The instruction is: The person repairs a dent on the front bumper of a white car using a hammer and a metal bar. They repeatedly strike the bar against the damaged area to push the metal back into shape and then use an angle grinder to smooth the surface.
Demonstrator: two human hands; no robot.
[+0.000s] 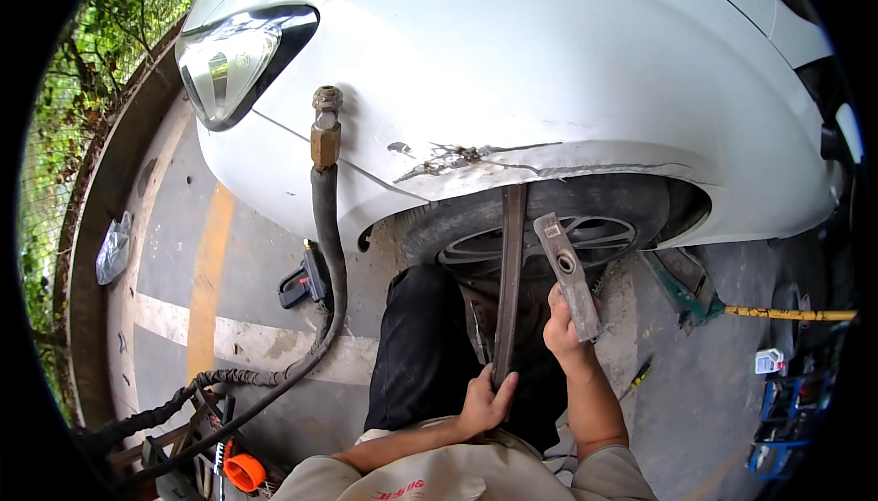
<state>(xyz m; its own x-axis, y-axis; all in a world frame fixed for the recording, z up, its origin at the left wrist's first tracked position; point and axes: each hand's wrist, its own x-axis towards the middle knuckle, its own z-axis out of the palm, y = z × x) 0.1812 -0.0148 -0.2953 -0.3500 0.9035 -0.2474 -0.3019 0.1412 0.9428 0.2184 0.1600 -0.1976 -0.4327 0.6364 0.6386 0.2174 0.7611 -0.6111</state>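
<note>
My left hand is closed around the lower part of a long flat metal bar. The bar stands nearly upright in front of the wheel, its top end at the wheel-arch lip of a white car fender. Just above that lip runs a dented, scraped patch with bare metal showing. In my right hand is a hammer, gripped below its worn metal head; the handle is mostly hidden. The hammer head is right of the bar, apart from it.
A thick black cable with a brass fitting rises left of my knee, in front of the fender. A dark pistol-shaped tool lies on the floor. To the right are a green jack with a yellow handle, a screwdriver and blue tool trays.
</note>
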